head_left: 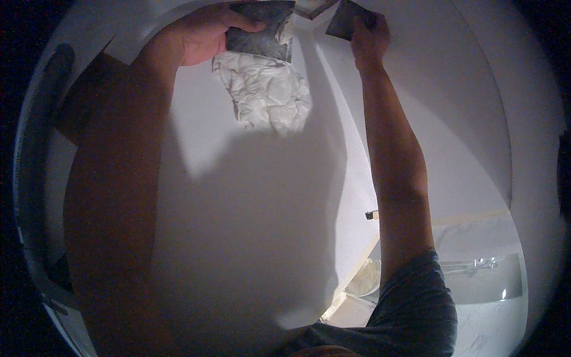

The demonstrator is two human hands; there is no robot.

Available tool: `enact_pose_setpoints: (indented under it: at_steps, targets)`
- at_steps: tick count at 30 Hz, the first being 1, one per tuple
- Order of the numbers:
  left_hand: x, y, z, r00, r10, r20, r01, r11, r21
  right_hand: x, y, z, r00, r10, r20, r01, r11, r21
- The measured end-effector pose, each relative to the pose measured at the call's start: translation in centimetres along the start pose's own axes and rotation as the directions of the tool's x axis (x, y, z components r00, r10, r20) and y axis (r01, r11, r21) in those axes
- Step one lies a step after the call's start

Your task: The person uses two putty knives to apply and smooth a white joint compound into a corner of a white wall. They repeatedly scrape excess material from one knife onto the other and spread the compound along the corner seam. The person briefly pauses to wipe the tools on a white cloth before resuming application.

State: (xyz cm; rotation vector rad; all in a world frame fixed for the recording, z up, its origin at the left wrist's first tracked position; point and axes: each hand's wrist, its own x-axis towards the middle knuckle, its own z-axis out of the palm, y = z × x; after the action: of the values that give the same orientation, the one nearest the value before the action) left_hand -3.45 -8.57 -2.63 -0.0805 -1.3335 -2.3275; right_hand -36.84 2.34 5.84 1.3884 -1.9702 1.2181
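Note:
My left hand (205, 38) reaches up to the top of the view and grips a dark, flat rectangular plate (259, 41), its thumb laid across the face. A white smear clings to the plate's right edge. Just below this plate is a thick, lumpy white mass (270, 95) that looks like putty; what bears it I cannot tell. To the right, my right hand (371, 40) is closed on a second dark flat plate (344, 21), which tilts and stands apart from the first. The far ends of both plates lie close to the upper edge of the picture.
A pale smooth surface (238, 196) fills the middle, with my shadow over it. On the left is a dark brown panel (95, 98). Lower right, beyond an edge, are a metal fixture (476, 263), a round ribbed whitish object (364, 278) and a small dark fitting (370, 215).

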Motion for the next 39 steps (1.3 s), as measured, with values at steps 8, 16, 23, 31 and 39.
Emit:
enact_pose_setpoints:
  at_steps: [8, 16, 23, 31, 39]
  targets:
    - [-0.1, 0.3, -0.1, 0.999, -0.043, 0.002, 0.043, 0.999, 0.023, 0.1, -0.4, 0.9, 0.994, -0.077, -0.076, 0.056, 0.967, -0.250]
    - [-0.1, 0.1, -0.1, 0.999, -0.033, 0.021, 0.032, 0.999, 0.035, 1.0, 0.1, 1.7, 0.985, -0.145, -0.091, 0.117, 0.958, -0.260]
    - [0.0, 0.0, -0.2, 0.999, -0.018, 0.042, 0.017, 0.999, 0.037, 1.4, 0.4, 2.6, 0.979, -0.104, -0.174, 0.043, 0.945, -0.323]
    - [0.0, 0.2, 0.2, 0.998, -0.046, 0.051, 0.044, 0.998, 0.036, 1.5, -0.1, 2.9, 0.967, -0.154, -0.203, 0.074, 0.932, -0.356]
    - [0.0, 0.3, 0.1, 0.998, -0.046, 0.040, 0.044, 0.998, 0.043, 0.8, -1.5, 2.7, 0.968, -0.112, -0.223, 0.041, 0.952, -0.302]
